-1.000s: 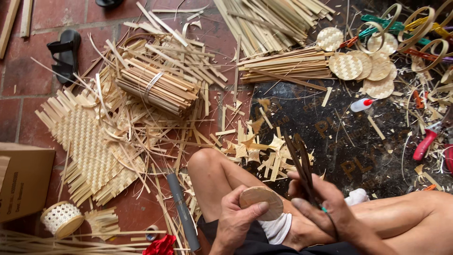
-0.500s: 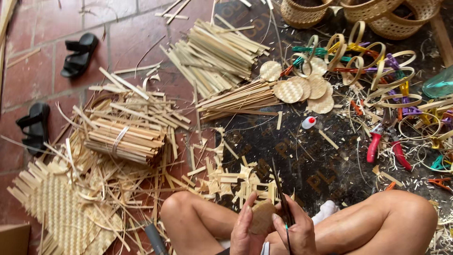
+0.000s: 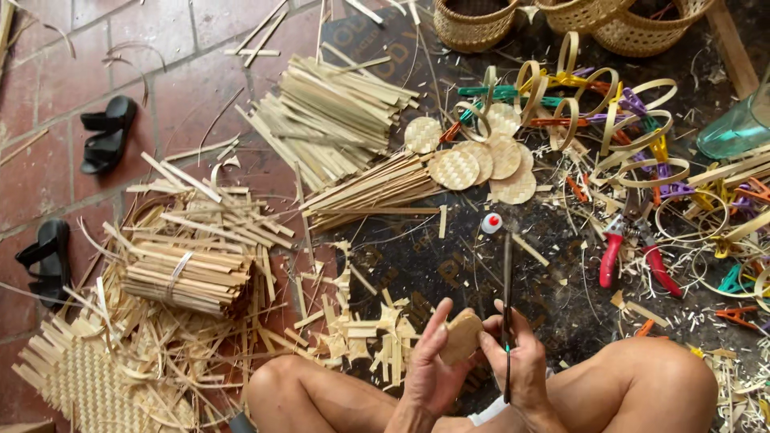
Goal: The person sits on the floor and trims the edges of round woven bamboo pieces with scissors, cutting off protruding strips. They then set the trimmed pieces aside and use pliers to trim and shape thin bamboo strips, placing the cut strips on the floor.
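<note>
Head view: we see left hand [image 3: 433, 365] closed around small round woven bamboo disc [image 3: 461, 337], now raised from lap, in front of knees. Right hand [image 3: 521, 361], grip shut on thin dark stick tool [image 3: 507, 305], has closed in beside disc; trimming appears underway.

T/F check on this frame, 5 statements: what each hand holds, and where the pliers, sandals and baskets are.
1. The left hand holds a small woven disc. True.
2. The right hand is empty. False: it grips a thin dark tool that points away from the person.
3. The red-handled pliers lie on the dark mat, right of the hands. True.
4. Two black sandals lie on the dark mat. False: they lie on the red tile floor at the left.
5. Woven baskets stand at the top edge. True.
</note>
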